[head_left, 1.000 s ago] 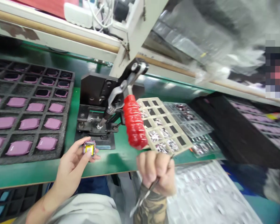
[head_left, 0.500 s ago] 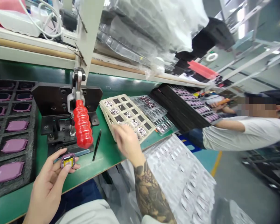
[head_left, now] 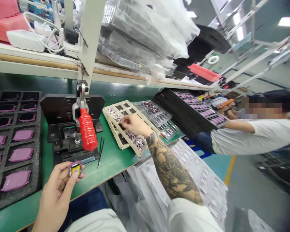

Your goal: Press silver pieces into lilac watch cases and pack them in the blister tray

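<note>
Between the thumb and fingers of my left hand [head_left: 60, 190] is a purple watch case [head_left: 75, 168], its yellow and metallic inside facing up. My right hand [head_left: 132, 124] is over a beige compartment tray [head_left: 108, 111] of small shiny parts, fingertips pinched together; whatever they hold is too small to make out. The tray sits askew on another beige tray [head_left: 122, 145]. Behind my left hand stands a black press fixture [head_left: 70, 109] with a red lever handle [head_left: 88, 129]. Black tweezers [head_left: 101, 152] lie between the fixture and the trays.
A dark foam tray [head_left: 38, 161] of purple cases is at the left. Clear trays [head_left: 157, 112] and stacked black trays [head_left: 181, 112] lie to the right. A white shelf edge [head_left: 125, 77] runs above. Another person [head_left: 256, 135] works at the far right.
My right hand has moved up and across the beige tray, from its near edge to the compartments. The upper beige tray now sits turned over the lower one. The view has shifted slightly.
</note>
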Demonstrator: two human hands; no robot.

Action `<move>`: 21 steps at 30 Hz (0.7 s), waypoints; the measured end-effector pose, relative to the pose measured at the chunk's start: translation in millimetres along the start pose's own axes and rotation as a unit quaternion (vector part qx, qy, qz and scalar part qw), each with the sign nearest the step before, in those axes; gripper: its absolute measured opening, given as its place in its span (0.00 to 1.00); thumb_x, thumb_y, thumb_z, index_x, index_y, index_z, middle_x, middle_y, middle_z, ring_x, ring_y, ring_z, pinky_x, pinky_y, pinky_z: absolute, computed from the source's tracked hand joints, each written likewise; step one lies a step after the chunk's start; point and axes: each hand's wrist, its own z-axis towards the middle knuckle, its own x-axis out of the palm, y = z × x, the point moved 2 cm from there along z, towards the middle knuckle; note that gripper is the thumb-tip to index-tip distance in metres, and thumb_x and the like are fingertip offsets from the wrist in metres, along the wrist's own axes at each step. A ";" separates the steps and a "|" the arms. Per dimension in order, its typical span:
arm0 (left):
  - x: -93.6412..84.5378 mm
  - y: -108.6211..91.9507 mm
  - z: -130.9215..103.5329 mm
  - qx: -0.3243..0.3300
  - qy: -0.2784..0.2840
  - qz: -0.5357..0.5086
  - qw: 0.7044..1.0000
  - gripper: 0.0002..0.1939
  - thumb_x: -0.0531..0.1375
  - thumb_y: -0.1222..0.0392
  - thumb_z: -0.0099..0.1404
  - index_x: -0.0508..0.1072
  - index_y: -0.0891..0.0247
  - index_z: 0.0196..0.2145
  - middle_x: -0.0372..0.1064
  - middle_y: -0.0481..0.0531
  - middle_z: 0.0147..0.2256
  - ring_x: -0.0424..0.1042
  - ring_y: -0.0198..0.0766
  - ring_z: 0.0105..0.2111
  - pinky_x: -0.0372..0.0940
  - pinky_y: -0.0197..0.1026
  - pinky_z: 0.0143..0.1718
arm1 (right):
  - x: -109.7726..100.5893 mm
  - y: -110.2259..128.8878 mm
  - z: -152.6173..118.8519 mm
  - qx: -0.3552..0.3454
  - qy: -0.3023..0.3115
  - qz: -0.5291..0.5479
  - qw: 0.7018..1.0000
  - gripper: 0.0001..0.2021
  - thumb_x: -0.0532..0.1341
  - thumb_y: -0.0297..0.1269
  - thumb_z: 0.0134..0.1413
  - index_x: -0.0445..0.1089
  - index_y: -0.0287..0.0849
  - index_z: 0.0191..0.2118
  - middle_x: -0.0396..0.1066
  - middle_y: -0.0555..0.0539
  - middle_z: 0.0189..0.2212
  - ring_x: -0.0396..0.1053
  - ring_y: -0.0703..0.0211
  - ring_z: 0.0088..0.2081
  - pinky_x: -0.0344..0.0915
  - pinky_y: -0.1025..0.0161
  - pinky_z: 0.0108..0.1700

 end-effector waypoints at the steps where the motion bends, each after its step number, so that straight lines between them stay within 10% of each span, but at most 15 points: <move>1: -0.1 -1.6 0.2 0.008 0.003 0.009 1.000 0.20 0.67 0.42 0.77 0.72 0.57 0.55 0.85 0.59 0.51 0.86 0.49 0.42 0.80 0.48 0.46 | -0.6 2.8 -9.9 0.000 -0.039 0.010 0.999 0.08 0.62 0.27 0.61 0.80 0.40 0.41 0.78 0.50 0.29 0.71 0.61 0.30 0.66 0.63 0.37; 7: -7.2 -2.8 4.0 0.067 0.080 0.147 0.984 0.13 0.63 0.47 0.80 0.79 0.58 0.51 0.78 0.50 0.36 0.74 0.39 0.33 0.69 0.40 0.38 | 45.3 39.1 -81.1 -0.097 -0.220 0.285 0.928 0.09 0.67 0.43 0.71 0.81 0.43 0.43 0.79 0.47 0.35 0.73 0.58 0.33 0.69 0.60 0.37; 14: -3.8 -16.8 7.7 0.120 0.117 0.183 0.969 0.10 0.61 0.53 0.82 0.81 0.56 0.53 0.78 0.52 0.43 0.74 0.40 0.38 0.69 0.40 0.44 | 129.0 99.9 -116.1 -0.158 -0.158 0.462 0.858 0.04 0.69 0.35 0.72 0.83 0.47 0.44 0.79 0.48 0.36 0.75 0.58 0.35 0.72 0.60 0.38; 21: -4.2 -28.6 9.3 0.134 0.271 0.142 0.943 0.08 0.61 0.58 0.82 0.81 0.58 0.48 0.76 0.54 0.47 0.75 0.44 0.48 0.67 0.42 0.52 | 130.6 113.6 -114.9 -0.270 -0.029 0.394 0.878 0.07 0.69 0.31 0.72 0.85 0.48 0.47 0.81 0.48 0.38 0.78 0.59 0.38 0.76 0.60 0.42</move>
